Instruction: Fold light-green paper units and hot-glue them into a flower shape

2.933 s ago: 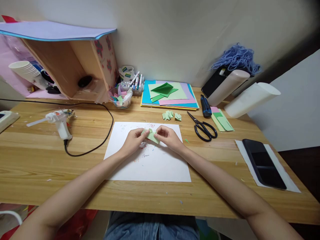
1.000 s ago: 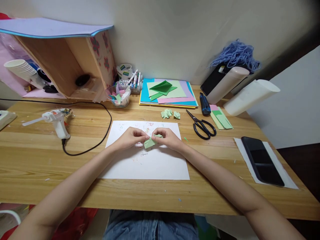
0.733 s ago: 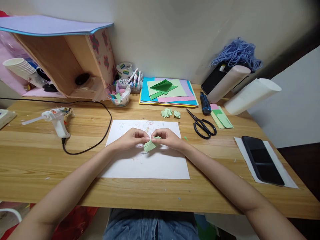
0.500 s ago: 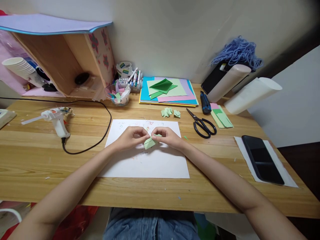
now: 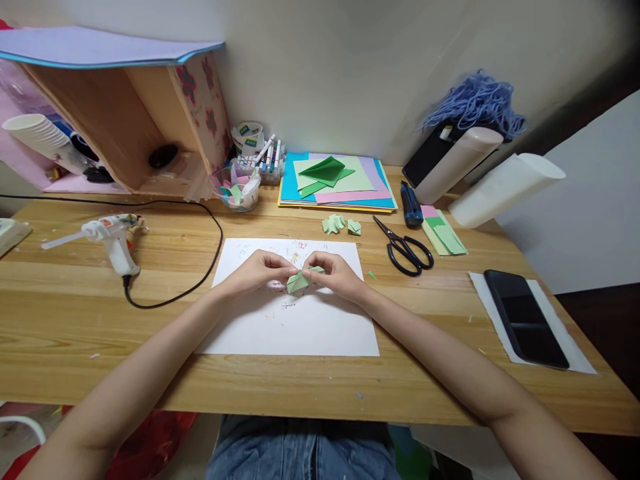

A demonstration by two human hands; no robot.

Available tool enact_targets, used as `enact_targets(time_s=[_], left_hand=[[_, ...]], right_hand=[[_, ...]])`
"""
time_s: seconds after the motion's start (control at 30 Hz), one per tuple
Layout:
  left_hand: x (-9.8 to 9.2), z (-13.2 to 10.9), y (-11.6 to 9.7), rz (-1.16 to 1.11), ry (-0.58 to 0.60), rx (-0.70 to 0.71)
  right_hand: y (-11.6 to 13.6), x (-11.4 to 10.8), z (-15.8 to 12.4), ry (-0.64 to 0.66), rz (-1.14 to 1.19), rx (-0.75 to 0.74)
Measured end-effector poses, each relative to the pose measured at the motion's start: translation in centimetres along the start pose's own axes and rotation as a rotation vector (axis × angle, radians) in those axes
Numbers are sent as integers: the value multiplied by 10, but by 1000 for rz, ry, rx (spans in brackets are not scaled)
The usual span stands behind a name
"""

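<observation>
Between both hands is a small piece of folded light green paper (image 5: 298,283), creased and held just above a white sheet (image 5: 300,333) with colored marks on it. My left hand (image 5: 263,272) pinches its upper left edge between thumb and forefinger. My right hand (image 5: 336,273) grips the right side in a similar pinch, and its fingers cover part of the paper. Beyond the sheet lie a light green folded paper piece (image 5: 333,224) with a jagged outline and a smaller folded paper piece (image 5: 354,228).
Black-handled scissors (image 5: 405,247), a blue utility knife (image 5: 411,205) and paper strips (image 5: 445,235) lie to the right, with a phone (image 5: 525,320) farther over. At left is a corded glue gun (image 5: 113,243). Colored paper sheets (image 5: 337,183) and a scrap tub (image 5: 235,193) stand behind.
The folded paper has tilted and risen slightly in my hands. My left hand has shifted a little, with its fingers still pinching; the other things have stayed put.
</observation>
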State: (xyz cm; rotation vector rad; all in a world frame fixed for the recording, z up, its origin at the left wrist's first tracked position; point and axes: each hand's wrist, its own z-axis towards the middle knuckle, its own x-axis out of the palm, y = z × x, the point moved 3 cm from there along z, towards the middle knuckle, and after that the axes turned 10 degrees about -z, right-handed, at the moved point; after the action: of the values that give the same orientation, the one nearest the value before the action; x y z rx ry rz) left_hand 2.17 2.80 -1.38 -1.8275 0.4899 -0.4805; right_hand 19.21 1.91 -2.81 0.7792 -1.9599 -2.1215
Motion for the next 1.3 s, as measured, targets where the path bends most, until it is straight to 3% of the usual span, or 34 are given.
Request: enact_targets(time_s=[0.33, 0.7, 1.0, 1.3], left_hand=[[3, 0, 1, 13, -30, -4], [6, -3, -2, 112, -133, 123], [5, -2, -2, 141, -137, 83], [21, -6, 1, 153, -140, 140]], right_hand=[[4, -1, 0, -37, -64, -35], [2, 0, -1, -42, -104, -42], [4, -2, -1, -115, -124, -52], [2, 3, -2, -40, -98, -90]])
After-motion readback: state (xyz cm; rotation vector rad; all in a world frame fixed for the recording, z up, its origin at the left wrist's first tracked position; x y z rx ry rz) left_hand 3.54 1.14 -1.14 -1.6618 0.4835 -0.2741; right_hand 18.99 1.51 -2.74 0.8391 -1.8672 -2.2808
